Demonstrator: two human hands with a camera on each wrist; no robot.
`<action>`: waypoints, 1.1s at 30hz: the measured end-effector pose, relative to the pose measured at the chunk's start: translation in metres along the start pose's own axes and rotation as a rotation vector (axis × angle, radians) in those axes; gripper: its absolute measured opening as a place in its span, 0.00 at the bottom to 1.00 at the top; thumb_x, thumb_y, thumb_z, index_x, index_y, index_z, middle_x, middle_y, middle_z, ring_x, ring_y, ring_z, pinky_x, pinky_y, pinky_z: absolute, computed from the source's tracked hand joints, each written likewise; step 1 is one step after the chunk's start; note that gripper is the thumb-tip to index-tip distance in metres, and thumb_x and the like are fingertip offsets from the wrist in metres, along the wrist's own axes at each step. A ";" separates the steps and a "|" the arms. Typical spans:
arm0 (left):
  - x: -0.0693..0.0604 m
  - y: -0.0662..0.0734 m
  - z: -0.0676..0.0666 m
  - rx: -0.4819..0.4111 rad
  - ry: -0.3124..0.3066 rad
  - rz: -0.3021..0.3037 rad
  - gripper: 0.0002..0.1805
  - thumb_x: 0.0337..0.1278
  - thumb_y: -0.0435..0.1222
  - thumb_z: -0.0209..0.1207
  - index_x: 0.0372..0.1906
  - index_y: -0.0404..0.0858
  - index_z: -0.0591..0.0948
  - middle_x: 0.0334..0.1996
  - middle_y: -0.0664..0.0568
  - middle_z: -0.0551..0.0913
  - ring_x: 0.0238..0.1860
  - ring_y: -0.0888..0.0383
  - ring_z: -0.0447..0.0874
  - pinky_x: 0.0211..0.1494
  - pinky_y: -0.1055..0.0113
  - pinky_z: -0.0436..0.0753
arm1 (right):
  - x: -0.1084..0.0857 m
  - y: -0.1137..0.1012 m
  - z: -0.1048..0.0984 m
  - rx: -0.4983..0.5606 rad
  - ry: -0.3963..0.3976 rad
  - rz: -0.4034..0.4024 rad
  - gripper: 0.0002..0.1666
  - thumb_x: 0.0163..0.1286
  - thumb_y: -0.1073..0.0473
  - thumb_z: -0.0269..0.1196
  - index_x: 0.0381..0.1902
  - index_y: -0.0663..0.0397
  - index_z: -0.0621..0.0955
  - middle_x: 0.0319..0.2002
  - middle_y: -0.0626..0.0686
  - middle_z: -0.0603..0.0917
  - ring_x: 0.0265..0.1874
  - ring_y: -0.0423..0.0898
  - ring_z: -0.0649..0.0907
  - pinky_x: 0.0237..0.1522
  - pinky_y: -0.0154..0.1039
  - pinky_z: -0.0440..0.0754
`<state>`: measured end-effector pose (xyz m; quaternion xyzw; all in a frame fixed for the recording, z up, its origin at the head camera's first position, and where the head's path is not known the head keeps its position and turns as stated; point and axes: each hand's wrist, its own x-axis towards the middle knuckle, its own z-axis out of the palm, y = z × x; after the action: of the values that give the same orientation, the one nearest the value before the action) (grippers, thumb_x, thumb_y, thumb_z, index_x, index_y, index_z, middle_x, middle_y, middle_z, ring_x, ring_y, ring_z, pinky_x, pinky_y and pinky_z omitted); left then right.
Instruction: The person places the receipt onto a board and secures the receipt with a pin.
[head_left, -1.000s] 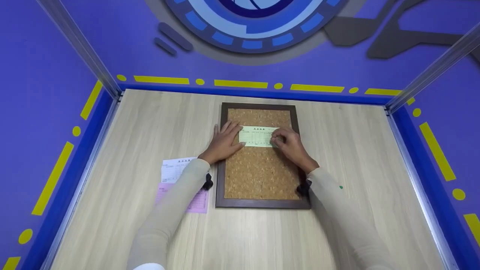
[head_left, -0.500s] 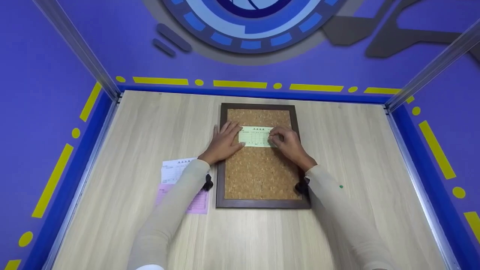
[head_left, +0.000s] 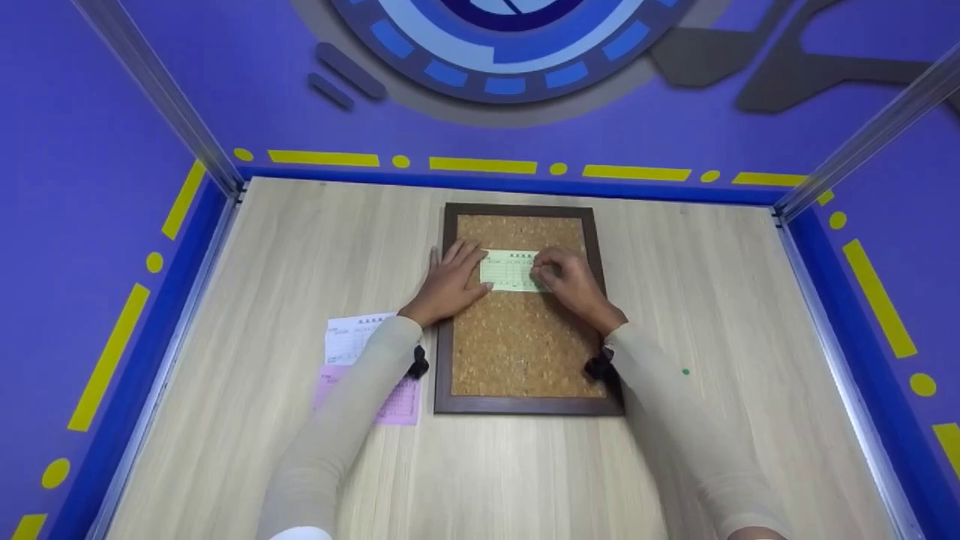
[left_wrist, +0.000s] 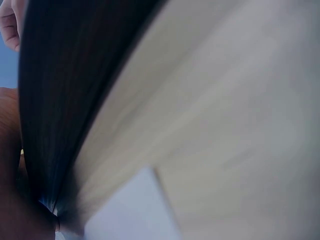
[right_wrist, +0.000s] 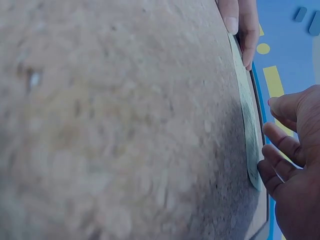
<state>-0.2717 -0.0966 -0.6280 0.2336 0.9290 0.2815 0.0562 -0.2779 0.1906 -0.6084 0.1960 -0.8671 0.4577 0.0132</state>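
A pale green printed paper slip (head_left: 508, 270) lies across the upper part of a framed corkboard (head_left: 525, 345). My left hand (head_left: 450, 285) rests on the board with fingers spread, its thumb and index fingertip holding down the slip's left end. Over the right end of the slip, my right hand (head_left: 574, 285) has its thumb and index finger pinched together. A tiny bit of red, like a small red pin (right_wrist: 270, 101), shows at those fingertips in the right wrist view; most of it is hidden. The other right fingers are bent near the slip's edge.
Left of the board lie a white printed slip (head_left: 349, 339) and a pink one (head_left: 401, 405), both partly under the left forearm. A small green pin-like dot (head_left: 685, 371) sits on the table right of the board. Blue panels (head_left: 480, 142) enclose the table's back and sides.
My right hand has shifted slightly left and up along the green slip, its fingers still pinched. The left hand stays in place on the slip's left end.
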 end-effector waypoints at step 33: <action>-0.001 0.001 0.000 0.010 0.023 0.012 0.39 0.80 0.56 0.59 0.85 0.42 0.67 0.89 0.44 0.57 0.90 0.41 0.45 0.84 0.25 0.37 | 0.031 -0.002 0.022 -0.003 0.043 0.072 0.03 0.76 0.69 0.69 0.41 0.63 0.89 0.52 0.60 0.87 0.58 0.57 0.82 0.69 0.56 0.76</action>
<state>-0.2709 -0.0966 -0.6275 0.2360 0.9295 0.2800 0.0428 -0.3021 0.1616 -0.6132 0.1549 -0.8737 0.4608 0.0160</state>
